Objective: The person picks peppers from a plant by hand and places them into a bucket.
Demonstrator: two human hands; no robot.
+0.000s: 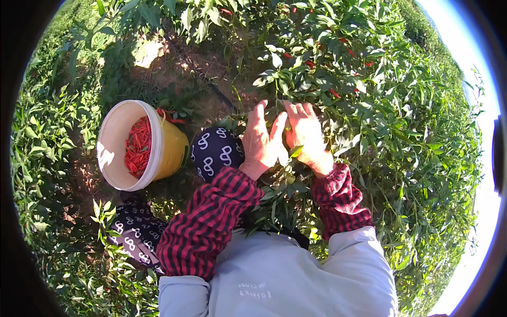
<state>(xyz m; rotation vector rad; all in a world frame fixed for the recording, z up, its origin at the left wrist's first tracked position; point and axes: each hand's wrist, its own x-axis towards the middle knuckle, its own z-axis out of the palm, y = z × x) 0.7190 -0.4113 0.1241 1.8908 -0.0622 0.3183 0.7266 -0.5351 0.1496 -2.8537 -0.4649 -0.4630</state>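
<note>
My left hand (261, 136) is at the edge of a leafy chili pepper plant (313, 75), just past my knee in dark patterned cloth (217, 152). Close on its right, my right hand (307, 132) is among the stems, in bright sunlight. Both backs face up, and the fingertips reach towards a thin green stem. Whether either hand grips anything is hidden by leaves and glare. Red chili peppers (310, 64) hang among the leaves beyond the hands. To the left, a yellow bucket with a pale rim (152, 146) leans with its mouth to the left, holding many picked red chilies (138, 148).
More chili plants (420, 130) stand close on the right, and others (43, 130) on the left. Bare soil with a dark hose (220, 95) lies beyond my knee. Something red (172, 117) is by the bucket's far side. Leafy branches (277, 202) lie under my forearms.
</note>
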